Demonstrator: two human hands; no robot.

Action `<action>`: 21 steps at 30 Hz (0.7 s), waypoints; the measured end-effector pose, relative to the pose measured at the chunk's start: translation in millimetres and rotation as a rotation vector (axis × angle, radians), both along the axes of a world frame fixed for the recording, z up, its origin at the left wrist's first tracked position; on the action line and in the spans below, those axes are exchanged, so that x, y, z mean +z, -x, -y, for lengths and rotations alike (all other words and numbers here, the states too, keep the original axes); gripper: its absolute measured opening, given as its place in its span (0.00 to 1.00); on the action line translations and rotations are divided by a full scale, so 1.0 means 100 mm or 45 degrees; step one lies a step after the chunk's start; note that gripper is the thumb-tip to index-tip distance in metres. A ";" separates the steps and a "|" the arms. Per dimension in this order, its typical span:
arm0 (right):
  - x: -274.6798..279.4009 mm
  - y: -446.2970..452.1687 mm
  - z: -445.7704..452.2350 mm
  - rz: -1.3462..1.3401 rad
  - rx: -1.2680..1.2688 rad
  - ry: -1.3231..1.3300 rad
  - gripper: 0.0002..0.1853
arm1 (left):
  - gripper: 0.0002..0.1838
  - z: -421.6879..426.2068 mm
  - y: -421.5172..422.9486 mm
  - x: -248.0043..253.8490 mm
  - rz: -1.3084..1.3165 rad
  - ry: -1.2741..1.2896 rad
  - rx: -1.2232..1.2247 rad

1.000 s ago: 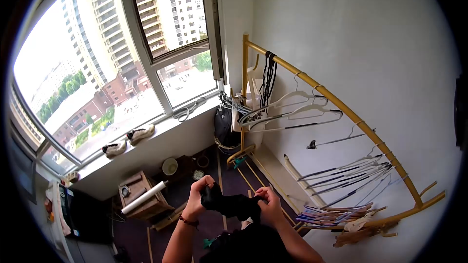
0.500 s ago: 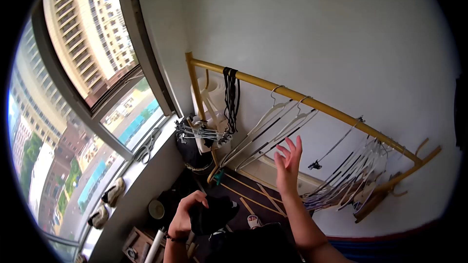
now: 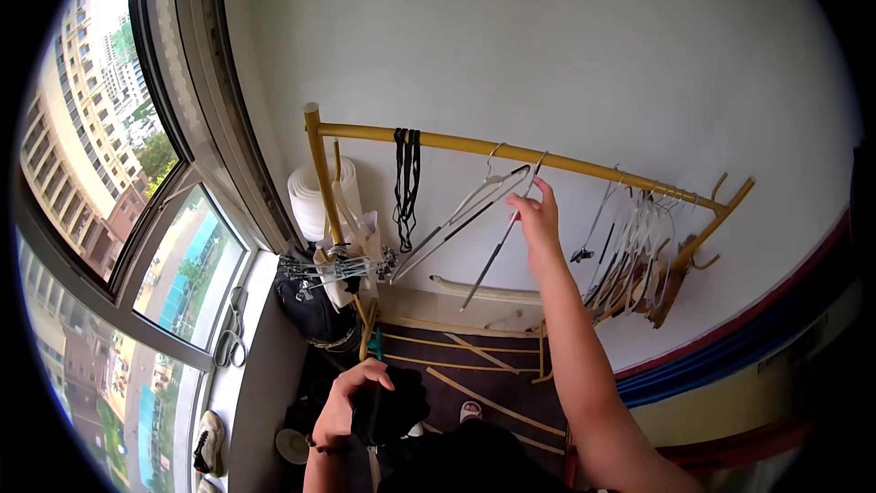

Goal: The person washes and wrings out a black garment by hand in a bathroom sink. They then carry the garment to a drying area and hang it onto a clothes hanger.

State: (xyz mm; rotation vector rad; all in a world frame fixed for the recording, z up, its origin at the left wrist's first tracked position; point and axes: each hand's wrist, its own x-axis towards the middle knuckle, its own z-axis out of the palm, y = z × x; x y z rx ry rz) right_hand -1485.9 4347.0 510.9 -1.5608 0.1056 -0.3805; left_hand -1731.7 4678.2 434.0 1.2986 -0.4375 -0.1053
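My right hand point(image 3: 540, 224) reaches up to the yellow rack's rail point(image 3: 456, 142). Its fingers close round the upper part of a clothes hanger point(image 3: 495, 251), whose hook is at the rail. Just left of it hangs another pale hanger point(image 3: 450, 221) with a dark strip along its bar. Low in front of my body, my left hand point(image 3: 343, 404) grips a bunched black cloth point(image 3: 390, 404); its kind does not show. A dark bracelet circles the left wrist.
Black straps point(image 3: 407, 190) hang left on the rail; many hangers point(image 3: 634, 256) crowd its right end. A clip rack point(image 3: 338, 267) and white roll point(image 3: 315, 194) stand by the window. Shoes point(image 3: 209, 443) sit on the sill. Yellow poles point(image 3: 493, 398) lie on the floor.
My right hand has moved up from open air and taken hold of a hanger, which has turned. The left hand keeps the black cloth. The view has shifted.
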 end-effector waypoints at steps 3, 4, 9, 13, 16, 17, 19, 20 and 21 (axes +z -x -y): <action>0.09 0.13 0.00 -0.001 -0.037 0.002 0.26 | 0.22 -0.12 -0.05 0.04 -0.014 -0.082 -0.016; 0.14 0.16 0.00 -0.021 -0.045 -0.005 0.24 | 0.23 -0.13 -0.08 0.07 -0.018 -0.079 -0.045; 0.32 0.53 0.11 0.010 0.014 -0.153 0.18 | 0.28 -0.16 -0.20 0.17 0.027 -0.079 -0.148; 0.42 0.87 0.13 0.102 0.133 -0.288 0.13 | 0.19 -0.13 -0.19 0.31 -0.102 0.004 -0.111; 0.38 1.12 0.16 0.150 0.265 -0.337 0.11 | 0.21 -0.10 -0.22 0.42 -0.109 0.002 -0.107; 0.36 1.23 0.18 0.149 0.299 -0.347 0.10 | 0.22 -0.09 -0.22 0.43 -0.078 -0.009 -0.128; 0.38 1.46 0.20 0.134 0.352 -0.365 0.09 | 0.24 -0.07 -0.25 0.45 -0.024 -0.076 -0.120; 0.40 1.56 0.23 0.124 0.396 -0.373 0.09 | 0.26 -0.05 -0.26 0.46 0.035 -0.134 -0.123; 0.38 1.64 0.29 0.129 0.426 -0.392 0.08 | 0.29 -0.01 -0.25 0.46 0.021 -0.169 -0.109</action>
